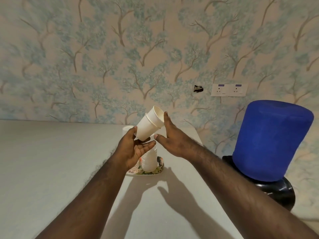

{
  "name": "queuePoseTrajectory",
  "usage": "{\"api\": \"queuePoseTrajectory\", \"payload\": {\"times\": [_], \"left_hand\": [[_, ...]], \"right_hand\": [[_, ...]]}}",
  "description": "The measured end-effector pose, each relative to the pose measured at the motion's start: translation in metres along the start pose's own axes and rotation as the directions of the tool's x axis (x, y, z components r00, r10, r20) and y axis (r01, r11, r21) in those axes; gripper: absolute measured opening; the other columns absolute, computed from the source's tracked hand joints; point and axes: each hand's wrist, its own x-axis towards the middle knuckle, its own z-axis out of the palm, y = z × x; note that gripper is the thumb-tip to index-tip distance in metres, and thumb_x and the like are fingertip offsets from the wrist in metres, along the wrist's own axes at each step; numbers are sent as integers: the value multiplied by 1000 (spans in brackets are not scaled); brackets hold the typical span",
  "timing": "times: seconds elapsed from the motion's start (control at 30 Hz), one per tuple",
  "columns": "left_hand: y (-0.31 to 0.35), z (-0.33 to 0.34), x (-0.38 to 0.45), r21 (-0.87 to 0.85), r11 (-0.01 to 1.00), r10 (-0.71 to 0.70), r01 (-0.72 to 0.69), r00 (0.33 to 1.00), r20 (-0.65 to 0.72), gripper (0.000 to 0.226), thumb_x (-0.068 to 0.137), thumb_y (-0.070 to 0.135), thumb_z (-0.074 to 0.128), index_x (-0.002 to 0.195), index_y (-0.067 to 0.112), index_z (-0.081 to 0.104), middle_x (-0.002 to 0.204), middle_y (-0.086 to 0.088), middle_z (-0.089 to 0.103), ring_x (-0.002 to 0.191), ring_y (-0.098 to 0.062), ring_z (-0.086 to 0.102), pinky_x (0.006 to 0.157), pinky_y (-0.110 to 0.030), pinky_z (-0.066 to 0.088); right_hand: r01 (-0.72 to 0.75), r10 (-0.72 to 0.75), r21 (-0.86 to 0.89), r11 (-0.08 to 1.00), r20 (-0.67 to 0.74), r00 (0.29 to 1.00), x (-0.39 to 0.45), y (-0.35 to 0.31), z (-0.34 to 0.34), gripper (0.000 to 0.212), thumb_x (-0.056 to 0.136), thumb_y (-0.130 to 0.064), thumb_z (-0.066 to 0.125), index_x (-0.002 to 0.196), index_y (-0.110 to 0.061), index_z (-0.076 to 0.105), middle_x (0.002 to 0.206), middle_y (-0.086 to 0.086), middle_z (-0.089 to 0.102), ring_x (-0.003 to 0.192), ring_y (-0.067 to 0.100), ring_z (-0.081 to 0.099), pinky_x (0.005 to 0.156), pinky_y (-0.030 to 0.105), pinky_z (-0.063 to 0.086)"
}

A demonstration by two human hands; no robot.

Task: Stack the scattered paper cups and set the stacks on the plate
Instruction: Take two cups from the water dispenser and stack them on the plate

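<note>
Cups [151, 124], nested and tilted, sit above the desk [51, 161] in the left hand [136, 149], thumb and fingers pinching the base. Right hand [170, 137] is spread, fingertips at the rim. Below, a stack [151, 160] stands on the plate [159, 167].

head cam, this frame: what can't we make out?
- Plate: mostly hidden by the left hand and the stack standing on it.
- Stack's cup count: rims too small, top behind the left hand.
- Far cup: only a sliver shows behind the left hand and held cups.
- Right hand: contact with held cups unclear.
</note>
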Motion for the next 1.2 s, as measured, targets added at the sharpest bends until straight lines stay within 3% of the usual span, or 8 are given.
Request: {"api": "queuePoseTrajectory", "payload": {"times": [0.17, 0.37, 0.53, 0.7, 0.8, 1.0, 1.07, 1.2], "left_hand": [[7, -12, 7, 44, 999, 12, -12, 1000, -19, 42, 98, 32, 48, 130, 5, 45, 105, -25, 57, 82, -35, 70, 73, -44, 59], [34, -22, 16, 84, 995, 54, -49, 996, -65, 35, 96, 34, 53, 123, 12, 48, 107, -26, 59, 94, -45, 66, 61, -36, 58], [43, -24, 23, 201, 979, 15, -22, 999, 36, 26, 94, 39, 55, 109, 17, 55, 115, -25, 58, 92, -40, 69, 67, -36, 58], [48, -29, 31, 356, 928, 64, -105, 990, 125, 37, 93, 40, 58, 122, 19, 54, 120, -17, 57, 94, -32, 70, 71, -33, 57], [54, -22, 35, 475, 867, 117, -152, 988, 103, 42, 91, 40, 60, 127, 20, 51, 118, -12, 59, 91, -27, 71, 73, -36, 58], [71, 0, 52, 757, 595, 316, -270, 945, 88, 49, 88, 46, 60, 132, 26, 52, 112, -6, 63, 79, -24, 67, 62, -34, 58], [75, 3, 63, 846, 444, 362, -296, 923, 133, 53, 86, 51, 59, 134, 31, 49, 115, -3, 62, 88, -25, 65, 60, -32, 55], [80, 13, 73, 927, 139, 458, -348, 853, 252, 58, 85, 54, 58, 136, 29, 49, 132, -3, 57, 110, -22, 57, 83, -31, 48]], "right_hand": [[-14, 15, -26, 1000, 10, 1000, 13, -8, 15, 91, 96, -44, 49, 150, -26, -22, 158, 12, 26, 134, 31, 44, 103, 37, 39], [-23, 36, 167, 986, -74, 997, 31, -14, 21, 64, 102, -49, 25, 155, -17, 7, 163, 5, 4, 149, 21, 10, 112, 27, 12], [-44, 81, 368, 929, -85, 993, 37, -23, 26, 57, 103, -44, 28, 150, -11, 29, 160, 1, 23, 136, 14, 35, 111, 42, 36], [-129, 90, 345, 930, 127, 988, 37, -17, 39, 57, 101, -51, 30, 147, -19, 37, 146, 3, 45, 123, 13, 45, 100, 35, 43], [-69, 48, 320, 945, 71, 996, 38, -10, 43, 49, 96, -45, 50, 141, -25, 45, 135, 0, 57, 121, 16, 53, 97, 35, 46], [-57, 123, 200, 978, -334, 935, 67, 2, 36, 90, 86, -26, 70, 154, -28, 11, 135, -1, 52, 115, 20, 58, 96, 34, 48], [-50, 123, 187, 981, -399, 909, 76, 8, 36, 89, 84, -24, 72, 153, -32, 15, 138, 0, 52, 114, 20, 60, 93, 30, 48], [-75, 118, 117, 990, -425, 898, 82, 12, 40, 68, 81, -32, 73, 140, -33, 38, 124, -4, 62, 106, 16, 61, 81, 29, 49]]}}
